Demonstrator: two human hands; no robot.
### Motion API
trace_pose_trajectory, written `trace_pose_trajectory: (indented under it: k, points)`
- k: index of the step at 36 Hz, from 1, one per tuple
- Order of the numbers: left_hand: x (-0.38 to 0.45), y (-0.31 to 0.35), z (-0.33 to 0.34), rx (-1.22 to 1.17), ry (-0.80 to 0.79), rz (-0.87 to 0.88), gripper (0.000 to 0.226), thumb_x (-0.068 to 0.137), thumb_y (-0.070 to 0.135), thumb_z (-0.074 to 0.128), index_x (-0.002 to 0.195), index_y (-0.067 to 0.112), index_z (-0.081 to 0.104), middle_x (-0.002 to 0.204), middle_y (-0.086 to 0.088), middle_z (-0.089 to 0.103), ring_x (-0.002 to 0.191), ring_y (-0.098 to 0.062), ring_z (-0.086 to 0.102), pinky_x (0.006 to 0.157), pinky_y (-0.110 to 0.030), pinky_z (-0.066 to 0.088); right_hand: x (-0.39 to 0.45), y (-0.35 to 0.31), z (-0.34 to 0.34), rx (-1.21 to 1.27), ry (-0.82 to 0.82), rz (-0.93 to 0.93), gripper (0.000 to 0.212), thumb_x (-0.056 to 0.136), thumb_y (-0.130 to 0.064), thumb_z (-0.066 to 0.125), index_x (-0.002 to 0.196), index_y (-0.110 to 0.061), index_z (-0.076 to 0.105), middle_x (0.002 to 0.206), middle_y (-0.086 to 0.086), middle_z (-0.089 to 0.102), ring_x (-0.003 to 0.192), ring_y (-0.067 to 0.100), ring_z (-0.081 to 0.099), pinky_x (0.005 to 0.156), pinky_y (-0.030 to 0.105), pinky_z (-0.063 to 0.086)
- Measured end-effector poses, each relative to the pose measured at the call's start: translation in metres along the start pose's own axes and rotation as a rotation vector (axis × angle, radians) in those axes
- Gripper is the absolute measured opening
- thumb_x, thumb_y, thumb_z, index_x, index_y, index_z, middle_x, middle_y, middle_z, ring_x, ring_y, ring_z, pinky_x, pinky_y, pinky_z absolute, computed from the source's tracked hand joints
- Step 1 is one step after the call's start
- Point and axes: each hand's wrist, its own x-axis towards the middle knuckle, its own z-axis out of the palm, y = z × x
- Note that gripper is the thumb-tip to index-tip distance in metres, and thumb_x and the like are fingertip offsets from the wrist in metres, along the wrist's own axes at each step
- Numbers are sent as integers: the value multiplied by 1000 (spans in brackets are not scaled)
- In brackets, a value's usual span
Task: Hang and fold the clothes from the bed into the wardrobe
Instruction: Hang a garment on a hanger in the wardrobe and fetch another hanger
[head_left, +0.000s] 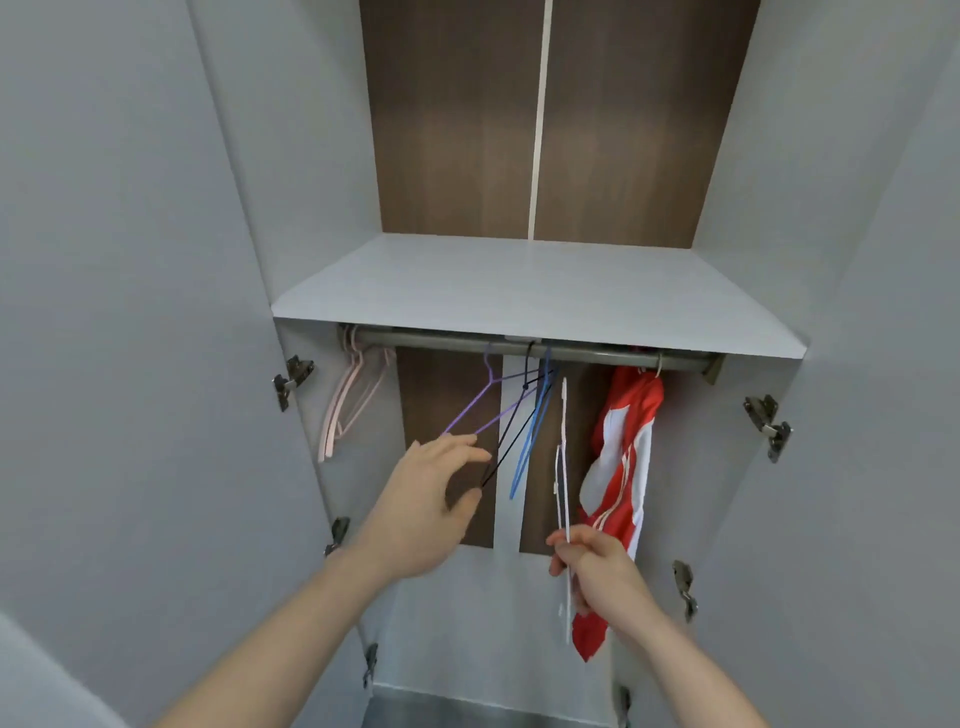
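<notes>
**Two hands among the hangers at the open wardrobe**

Nearest the camera, the right hand (597, 569) pinches the lower end of a white hanger (565, 499), fingers curled round its thin frame; the hanger stands almost edge-on, rising from the fingers toward the rail (441, 344). Whether its hook is on the rail I cannot tell. To the left and a little higher, the left hand (431, 499) reaches in with fingers and thumb spread wide, holding nothing; its fingertips sit at the lower ends of a purple hanger (480, 410) and a black hanger (506, 441), touching or nearly so. Just right of that hand hangs a blue hanger (530, 441), and well to its left a cluster of pink hangers (350, 405).

Directly behind the right hand, a red and white garment (623, 457) hangs from the rail, its hem dropping below the wrist. The bed and its clothes are out of view, so only this one piece shows as hung.

The hangers look light, thin and stiff, likely to swing and tangle where they bunch together; the firmest hold would be at the neck below the hook or mid-bar. The garment looks soft, light and somewhat slick, best lifted by its shoulders.

No brand, label or writing can be read; only white stripes show on the red fabric.
</notes>
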Motion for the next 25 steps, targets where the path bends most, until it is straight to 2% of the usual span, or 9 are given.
trace_pose_trajectory:
  k: [3, 6, 9, 12, 15, 19, 22, 25]
  points:
    - [-81, -18, 7, -128, -63, -156, 32, 93, 23, 70, 121, 38, 66, 141, 24, 51, 130, 3, 47, 107, -5, 23, -28, -3, 11, 1, -127, 8, 14, 99, -15, 58, 95, -10, 70, 75, 5, 69, 48, 16, 50, 44, 27, 40]
    - [-159, -42, 2, -216, -117, -359, 29, 94, 25, 70, 114, 45, 64, 134, 33, 49, 126, 12, 46, 96, 5, 24, -46, -4, 25, -47, -263, 47, 15, 96, -20, 60, 88, -12, 71, 76, 6, 70, 52, 15, 56, 47, 28, 44]
    - [-227, -62, -15, -231, -136, -559, 25, 95, 30, 68, 115, 46, 64, 129, 32, 56, 121, 10, 51, 92, -2, 36, -57, -6, 42, -147, -383, 71, 24, 97, -24, 58, 76, -15, 68, 72, 4, 67, 56, 16, 60, 51, 27, 48]
    - [-288, -68, -31, -248, -71, -744, 26, 95, 26, 69, 114, 44, 66, 122, 26, 63, 114, 7, 58, 90, -8, 42, -62, -8, 60, -297, -522, 80, 28, 99, -24, 54, 79, -9, 67, 70, 4, 66, 58, 17, 62, 56, 28, 51]
    - [-336, -61, -41, -234, 9, -880, 26, 95, 24, 70, 112, 42, 67, 118, 24, 66, 109, 7, 60, 88, -9, 43, -64, -11, 80, -412, -672, 88, 26, 100, -18, 51, 83, -4, 65, 67, 5, 63, 57, 16, 61, 54, 29, 51]
    - [-378, -43, -39, -238, 108, -1033, 24, 94, 31, 70, 111, 47, 66, 114, 20, 69, 106, 9, 61, 93, -16, 47, -68, -15, 107, -623, -860, 54, 27, 102, -20, 49, 82, -10, 63, 66, 2, 62, 60, 16, 60, 55, 27, 50]
    - [-396, -26, -27, -207, 202, -1097, 21, 93, 37, 69, 111, 48, 65, 113, 22, 69, 106, 11, 60, 92, -14, 47, -73, -19, 128, -690, -981, 11, 27, 103, -19, 48, 83, -12, 64, 66, 1, 60, 61, 16, 58, 51, 28, 46]
    - [-405, -8, -13, -147, 284, -1133, 25, 93, 33, 69, 114, 44, 64, 117, 21, 68, 108, 8, 60, 98, -25, 49, -80, -23, 144, -772, -1085, -94, 29, 102, -18, 46, 81, -14, 65, 65, -1, 60, 59, 15, 57, 51, 27, 45]
